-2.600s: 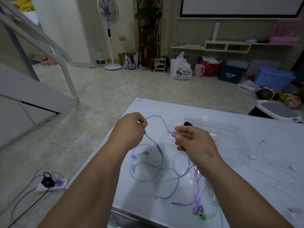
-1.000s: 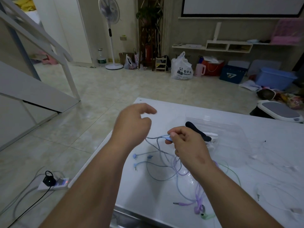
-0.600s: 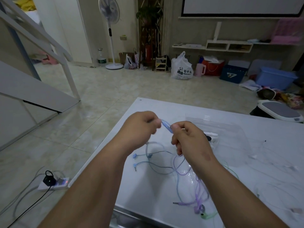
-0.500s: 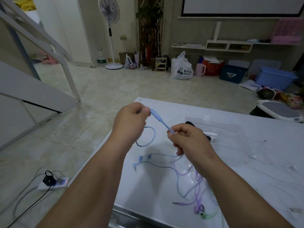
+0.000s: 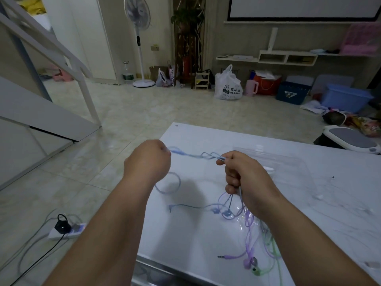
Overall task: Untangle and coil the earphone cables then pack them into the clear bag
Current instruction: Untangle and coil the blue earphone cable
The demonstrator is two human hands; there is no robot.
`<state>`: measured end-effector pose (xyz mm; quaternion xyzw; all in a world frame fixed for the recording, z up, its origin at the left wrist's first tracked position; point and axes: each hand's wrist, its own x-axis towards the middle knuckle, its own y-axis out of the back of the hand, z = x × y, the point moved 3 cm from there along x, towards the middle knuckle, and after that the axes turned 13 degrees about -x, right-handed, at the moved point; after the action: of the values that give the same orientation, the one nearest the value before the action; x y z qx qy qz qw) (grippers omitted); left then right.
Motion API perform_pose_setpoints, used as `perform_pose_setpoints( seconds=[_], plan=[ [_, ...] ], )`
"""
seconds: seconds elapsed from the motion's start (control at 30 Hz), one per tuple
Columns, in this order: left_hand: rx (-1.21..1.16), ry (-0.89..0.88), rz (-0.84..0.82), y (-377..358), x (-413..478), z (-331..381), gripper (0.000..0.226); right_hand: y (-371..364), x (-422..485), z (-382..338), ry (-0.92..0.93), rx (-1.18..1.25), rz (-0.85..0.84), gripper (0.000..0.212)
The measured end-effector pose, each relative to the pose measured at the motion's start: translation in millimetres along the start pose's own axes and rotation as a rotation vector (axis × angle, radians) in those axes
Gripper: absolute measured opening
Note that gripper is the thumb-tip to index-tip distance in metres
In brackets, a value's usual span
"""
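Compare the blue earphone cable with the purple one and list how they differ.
The blue cable is lifted and stretched between the left hand and right hand, both pinching it; the purple cable lies slack on the table. The blue cable's plug rests near the table's left edge; the purple cable's plug lies near the front edge. Shared: both are uncoiled, outside the clear bag, and their strands cross below the right hand.

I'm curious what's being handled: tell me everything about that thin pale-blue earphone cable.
The thin pale-blue earphone cable looks like soft rubbery wire. A kinked stretch runs through the air between the left hand and the right hand, both gripping it. A loop hangs below the left hand; its plug and two blue earbuds lie on the white table.
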<state>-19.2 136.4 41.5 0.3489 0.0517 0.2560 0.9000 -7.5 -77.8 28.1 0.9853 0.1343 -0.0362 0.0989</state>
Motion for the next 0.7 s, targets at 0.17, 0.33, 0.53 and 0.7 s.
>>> perform_pose_setpoints(
  seconds=[0.17,0.33,0.53,0.7],
  plan=[
    [0.417,0.027,-0.112,-6.7,-4.4,-3.3,0.024,-2.0,-3.0,-3.0,0.054,0.033,0.003,0.028],
    [0.211,-0.102,-0.065,-1.3,-17.9,11.4,0.058,-4.6,-5.1,-2.6,0.107,-0.055,-0.012,0.027],
    [-0.506,-0.164,-0.262,-5.1,-31.1,35.4,0.043,-7.9,-4.4,0.4,0.152,-0.235,0.057,0.027],
    [-0.458,-0.176,-0.416,-13.8,-32.2,34.5,0.023,-6.9,-4.6,-1.4,0.144,-0.214,0.065,0.026]
  ],
)
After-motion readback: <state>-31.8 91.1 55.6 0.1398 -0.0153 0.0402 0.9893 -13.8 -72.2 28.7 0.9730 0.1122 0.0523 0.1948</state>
